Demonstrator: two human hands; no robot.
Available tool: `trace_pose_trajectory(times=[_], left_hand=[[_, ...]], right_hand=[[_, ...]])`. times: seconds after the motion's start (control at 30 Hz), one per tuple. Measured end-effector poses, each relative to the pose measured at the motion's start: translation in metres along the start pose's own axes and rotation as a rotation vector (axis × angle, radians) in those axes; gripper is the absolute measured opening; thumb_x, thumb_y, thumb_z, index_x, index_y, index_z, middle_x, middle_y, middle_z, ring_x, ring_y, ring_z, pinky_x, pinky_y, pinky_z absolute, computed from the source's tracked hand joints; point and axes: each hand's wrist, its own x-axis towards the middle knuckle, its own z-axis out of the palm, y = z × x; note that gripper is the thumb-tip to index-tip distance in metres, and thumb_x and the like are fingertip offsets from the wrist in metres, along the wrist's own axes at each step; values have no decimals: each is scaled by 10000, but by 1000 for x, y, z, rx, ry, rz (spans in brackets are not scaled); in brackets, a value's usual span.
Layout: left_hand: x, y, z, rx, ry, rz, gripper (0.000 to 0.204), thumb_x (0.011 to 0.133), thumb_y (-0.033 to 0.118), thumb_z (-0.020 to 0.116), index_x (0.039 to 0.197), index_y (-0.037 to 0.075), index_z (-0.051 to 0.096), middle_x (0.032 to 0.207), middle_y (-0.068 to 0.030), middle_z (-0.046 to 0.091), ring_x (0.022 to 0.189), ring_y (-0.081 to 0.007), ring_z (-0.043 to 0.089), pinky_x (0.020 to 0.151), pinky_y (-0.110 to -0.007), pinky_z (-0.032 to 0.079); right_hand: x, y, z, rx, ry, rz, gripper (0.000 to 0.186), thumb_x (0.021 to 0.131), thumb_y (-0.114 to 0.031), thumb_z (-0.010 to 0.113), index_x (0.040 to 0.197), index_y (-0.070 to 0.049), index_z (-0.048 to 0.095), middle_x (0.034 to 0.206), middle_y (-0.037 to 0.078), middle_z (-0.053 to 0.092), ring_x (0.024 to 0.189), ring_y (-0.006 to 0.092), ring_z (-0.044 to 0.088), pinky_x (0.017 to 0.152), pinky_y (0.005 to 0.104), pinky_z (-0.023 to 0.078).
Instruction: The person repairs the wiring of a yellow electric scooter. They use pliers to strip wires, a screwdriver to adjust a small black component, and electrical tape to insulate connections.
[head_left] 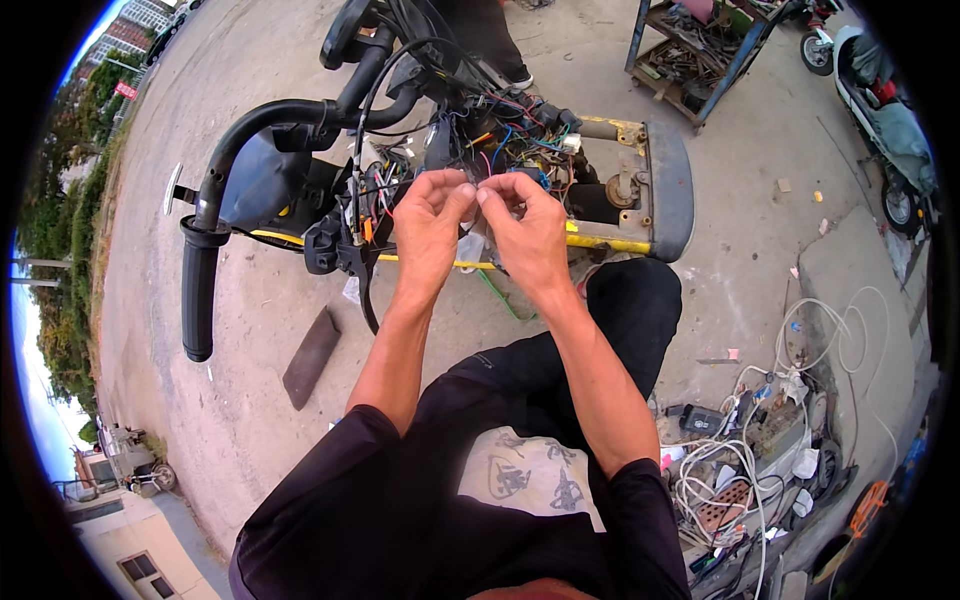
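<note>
Above the opened-up frame of a scooter-like vehicle, my two hands meet fingertip to fingertip. My left hand is closed in a pinch of thumb and forefinger. Facing it, my right hand pinches the same way. A thin pink wire runs down to the fingertips, where its end is hidden between them. Just beyond lies a tangle of coloured wires with connectors, among them a white connector.
The black handlebar with its rubber grip reaches out at left. A dark flat board lies on the ground. Coiled pale cable and scraps lie at lower right. A metal tool rack and parked scooter stand beyond.
</note>
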Motion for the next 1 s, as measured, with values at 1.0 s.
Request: trace_pose_trajectory(times=[1.0], left_hand=[[-4, 11, 4, -116, -28, -200, 228, 1042, 188, 750, 1115, -28, 756, 772, 30, 613, 638, -46, 492, 547, -229, 385]], right_hand=[[-5, 15, 6, 70, 66, -3, 119, 953, -94, 778, 1031, -9, 752, 888, 52, 743, 794, 106, 678, 734, 292, 541]])
